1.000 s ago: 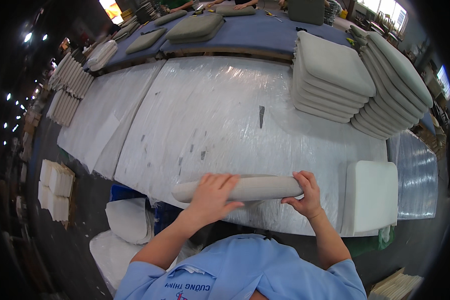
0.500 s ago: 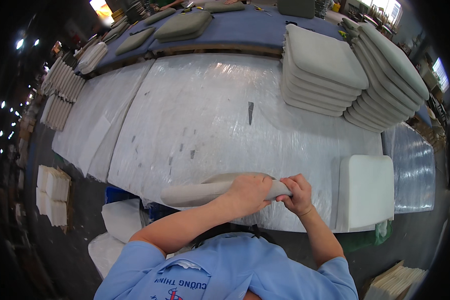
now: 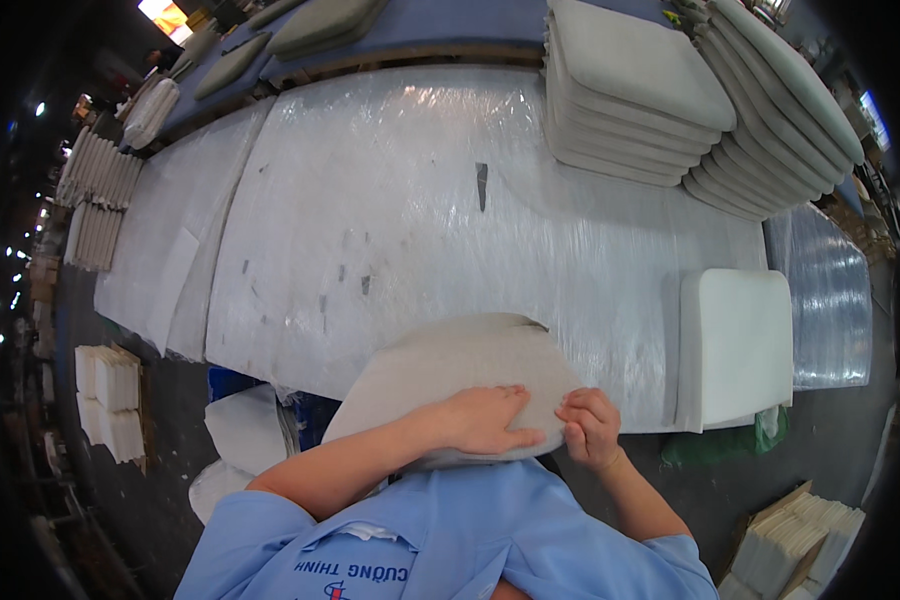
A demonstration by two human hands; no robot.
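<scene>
A light grey fabric seat cushion (image 3: 450,360) leans against the front edge of the plastic-wrapped table (image 3: 370,190), close to my body, its broad face turned up toward me. My left hand (image 3: 488,420) lies flat on that face, fingers stretched and slightly spread. At the cushion's right edge, my right hand (image 3: 592,425) has its fingers curled in a pinch on the fabric rim. The cushion's underside is hidden.
Two stacks of grey cushions (image 3: 635,80) (image 3: 785,100) stand at the table's far right. White foam pads (image 3: 740,345) lie near its right front corner. Behind is a blue-topped table (image 3: 430,25) with darker cushions. White stacks (image 3: 110,400) stand on the floor at left.
The cushion has tipped from edge-on to showing its broad face and come nearer my body. My left hand has gone from gripping its edge to lying flat on it. The view has tilted downward.
</scene>
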